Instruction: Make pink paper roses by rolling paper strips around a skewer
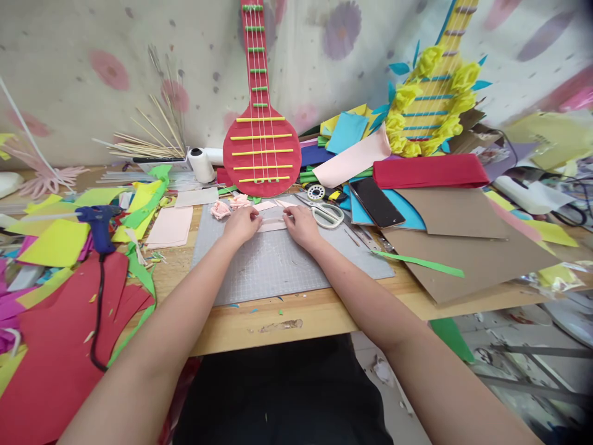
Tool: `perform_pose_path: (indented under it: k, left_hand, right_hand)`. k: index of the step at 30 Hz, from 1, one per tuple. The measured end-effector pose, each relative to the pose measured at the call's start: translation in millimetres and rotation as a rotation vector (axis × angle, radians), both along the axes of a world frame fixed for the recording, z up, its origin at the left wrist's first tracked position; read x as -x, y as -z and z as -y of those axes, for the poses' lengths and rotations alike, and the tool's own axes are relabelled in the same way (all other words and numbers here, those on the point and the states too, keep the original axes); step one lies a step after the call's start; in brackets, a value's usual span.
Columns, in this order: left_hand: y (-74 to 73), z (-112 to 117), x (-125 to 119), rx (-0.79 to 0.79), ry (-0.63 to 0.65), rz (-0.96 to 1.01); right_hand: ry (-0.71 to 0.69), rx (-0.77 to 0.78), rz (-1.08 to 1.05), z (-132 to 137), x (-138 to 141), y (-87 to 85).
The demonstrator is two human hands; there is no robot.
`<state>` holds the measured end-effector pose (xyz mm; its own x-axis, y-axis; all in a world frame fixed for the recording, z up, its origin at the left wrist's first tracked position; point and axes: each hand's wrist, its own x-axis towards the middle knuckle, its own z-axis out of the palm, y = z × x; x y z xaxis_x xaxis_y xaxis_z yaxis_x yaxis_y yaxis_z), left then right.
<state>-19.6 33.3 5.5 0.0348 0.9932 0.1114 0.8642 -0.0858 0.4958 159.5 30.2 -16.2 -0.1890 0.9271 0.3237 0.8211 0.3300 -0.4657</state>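
Observation:
A pale pink paper strip (272,227) stretches between my two hands, low over the grey cutting mat (264,272). My left hand (241,225) pinches its left end, fingers bent and closed. At the other end, my right hand (301,226) has its fingers closed on the strip. Pink paper roses (220,210) lie just beyond my left hand. Scissors with pale handles (328,215) rest on the mat right of my right hand. More pink paper pieces lie behind the strip, partly hidden by my fingers.
A red paper instrument (262,151) stands behind the mat, with a yellow-flowered one (430,105) to its right. A blue glue gun (99,222) sits at left among paper scraps. A phone (377,202) and brown cardboard (467,253) lie at right. Pink sheets (170,227) are stacked left.

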Motion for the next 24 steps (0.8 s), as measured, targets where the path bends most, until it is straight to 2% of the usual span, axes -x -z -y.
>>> perform_pose_path:
  k: [5, 13, 18, 21, 24]
  left_hand:
    - [-10.0, -9, -6, 0.151, 0.02, -0.095]
    - [-8.9, -10, -6, 0.272, -0.019, 0.07]
    - [-2.4, -5, -4, 0.171, 0.097, 0.291]
    - [2.5, 0, -4, 0.093, 0.096, 0.35]
    - [5.2, 7, -5, 0.058, 0.147, 0.357]
  right_hand:
    - [-0.041, 0.005, 0.093, 2, 3, -0.7]
    - [-0.057, 0.004, 0.084, 2, 1, 2.2]
    - [-0.108, -0.014, 0.04, 2, 2, 2.1]
    - [-0.122, -0.021, 0.027, 2, 3, 0.6]
    - [-0.142, -0.014, 0.02, 2, 3, -0.9]
